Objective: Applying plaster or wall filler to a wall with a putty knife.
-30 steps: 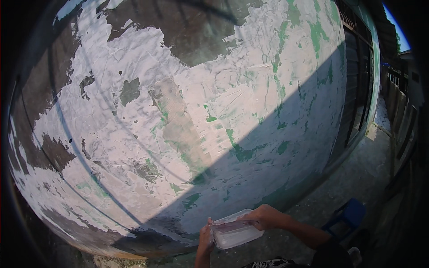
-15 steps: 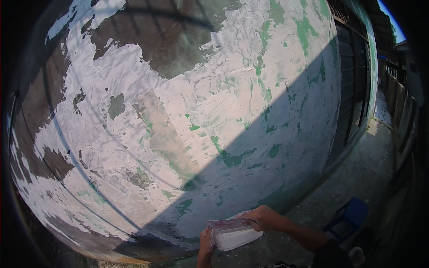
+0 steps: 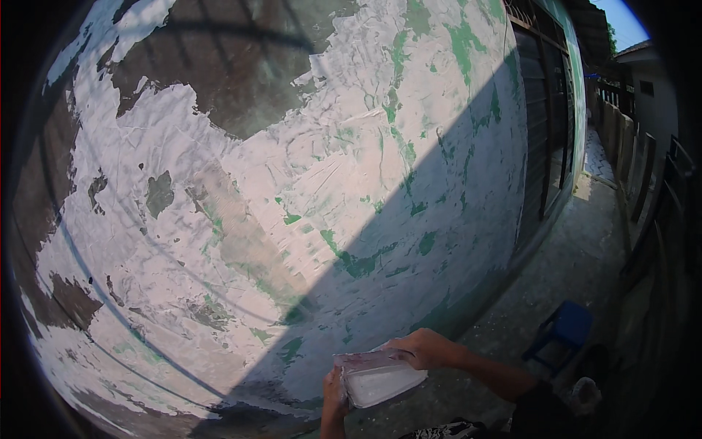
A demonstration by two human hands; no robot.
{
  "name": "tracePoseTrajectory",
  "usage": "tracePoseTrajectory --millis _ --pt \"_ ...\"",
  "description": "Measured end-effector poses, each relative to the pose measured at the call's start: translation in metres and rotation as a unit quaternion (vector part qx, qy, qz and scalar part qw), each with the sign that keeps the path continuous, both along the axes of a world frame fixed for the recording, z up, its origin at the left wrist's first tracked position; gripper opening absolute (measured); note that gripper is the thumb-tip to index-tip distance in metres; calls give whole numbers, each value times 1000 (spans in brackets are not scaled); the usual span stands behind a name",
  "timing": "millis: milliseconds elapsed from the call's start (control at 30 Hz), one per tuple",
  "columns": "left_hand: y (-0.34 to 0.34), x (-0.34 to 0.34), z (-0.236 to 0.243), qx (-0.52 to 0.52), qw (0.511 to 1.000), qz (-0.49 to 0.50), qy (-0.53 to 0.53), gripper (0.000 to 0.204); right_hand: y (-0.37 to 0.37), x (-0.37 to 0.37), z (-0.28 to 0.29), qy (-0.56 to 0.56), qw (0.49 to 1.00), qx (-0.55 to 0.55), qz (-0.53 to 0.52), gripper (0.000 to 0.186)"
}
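Low in the view, my left hand is closed around the left end of a shallow whitish plastic container smeared with white paste. My right hand is closed at the container's far right corner, on a wide flat scraper. Its pale, paste-smeared blade lies along the container's far rim; its handle is hidden by my fingers. Beyond both hands stands a wall, patched with rough white filler over green paint and bare dark grey areas. Neither hand touches the wall.
A blue plastic stool stands on the concrete floor to the right. Near my right elbow is a small pale, see-through item, unclear in kind. A dark louvred window is set in the wall; a fence lines the narrow passage.
The view has turned slightly right, so the wall and stool appear further left. Both hands keep their hold on the container and scraper; the blade has tilted slightly.
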State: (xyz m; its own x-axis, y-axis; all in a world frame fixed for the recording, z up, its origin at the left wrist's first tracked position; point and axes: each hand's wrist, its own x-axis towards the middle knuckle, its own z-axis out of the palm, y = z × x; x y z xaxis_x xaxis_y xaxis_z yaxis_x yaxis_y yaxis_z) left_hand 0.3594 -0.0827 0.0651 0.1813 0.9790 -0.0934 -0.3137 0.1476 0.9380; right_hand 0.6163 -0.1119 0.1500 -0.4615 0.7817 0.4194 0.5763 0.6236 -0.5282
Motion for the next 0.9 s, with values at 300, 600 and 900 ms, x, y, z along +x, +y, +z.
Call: tracePoseTrajectory --millis 300,600,900 --pt "24 -22 30 -37 998 -28 -49 56 29 -14 6 368 890 -266 30 26" --pt "40 -38 41 -27 996 -36 -74 57 68 -20 57 555 775 -273 130 31" --pt "32 -58 46 -27 997 -20 -69 57 140 -19 275 530 832 149 -62 22"
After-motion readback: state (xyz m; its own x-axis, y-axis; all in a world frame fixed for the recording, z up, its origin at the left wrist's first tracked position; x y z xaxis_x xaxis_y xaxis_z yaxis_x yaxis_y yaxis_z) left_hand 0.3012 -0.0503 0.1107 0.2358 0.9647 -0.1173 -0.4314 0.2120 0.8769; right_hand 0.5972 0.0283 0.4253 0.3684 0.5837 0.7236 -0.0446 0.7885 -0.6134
